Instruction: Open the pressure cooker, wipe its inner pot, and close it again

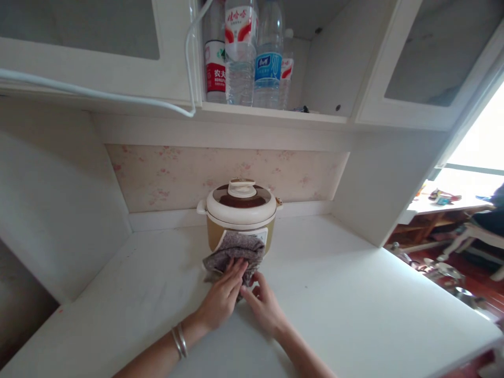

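A grey-brown cloth (240, 248) is bunched in front of a rice cooker (241, 212), covering part of its front panel. The cooker has a cream lid with a brown top and a gold-coloured body. My left hand (222, 296) lies over the lower part of the cloth, fingers close together and gripping it; two silver bangles circle that wrist. Close beside it, my right hand (264, 307) has curled fingers and thumb at the cloth's lower right edge, pinching it. The fold between the two hands is partly hidden.
The cooker stands on a white counter (334, 294) in a recess with floral wallpaper (177, 173). Overhead, a shelf holds several plastic bottles (240, 63). A white cable (118, 97) hangs along the cabinet. Metal pots (441, 270) sit low at right, beyond the counter edge.
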Available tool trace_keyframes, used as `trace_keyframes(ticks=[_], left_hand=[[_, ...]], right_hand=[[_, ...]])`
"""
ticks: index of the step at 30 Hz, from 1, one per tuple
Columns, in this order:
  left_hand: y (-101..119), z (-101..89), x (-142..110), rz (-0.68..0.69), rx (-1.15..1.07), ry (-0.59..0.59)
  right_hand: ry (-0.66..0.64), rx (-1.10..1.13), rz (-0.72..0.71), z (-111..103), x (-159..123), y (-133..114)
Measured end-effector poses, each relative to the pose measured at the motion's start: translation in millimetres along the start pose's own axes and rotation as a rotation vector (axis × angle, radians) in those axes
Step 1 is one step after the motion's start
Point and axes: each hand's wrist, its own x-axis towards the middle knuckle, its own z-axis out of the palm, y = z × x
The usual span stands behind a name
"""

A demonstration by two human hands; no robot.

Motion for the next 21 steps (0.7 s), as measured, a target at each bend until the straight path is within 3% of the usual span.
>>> trace_keyframes(ticks=[5, 11, 16, 18, 21], left_hand=[[7.1, -24.4, -0.6, -0.087, -0.281, -0.054], [-11.6, -58.5, 13.1, -0.272, -0.519, 0.100], [-61.7, -89.4, 23.6, -0.468, -0.663, 0.354], [-82.0, -93.4, 28.4, -0.553, -0.759, 0.377], [-99.1, -89.6, 42.0, -0.610, -0.794, 0.313]], right_hand=[[0.192, 0.011, 0.094, -4.9, 13.0, 4.5], [0.300, 0.182, 0.061, -20.4, 22.7, -12.7], [0.371, 0.219, 0.239, -78.6, 20.8, -14.6], [0.378, 0.193, 0.364, -109.8, 15.3, -6.5], [0.462, 0.145, 0.492, -154.4, -2.6, 6.6]])
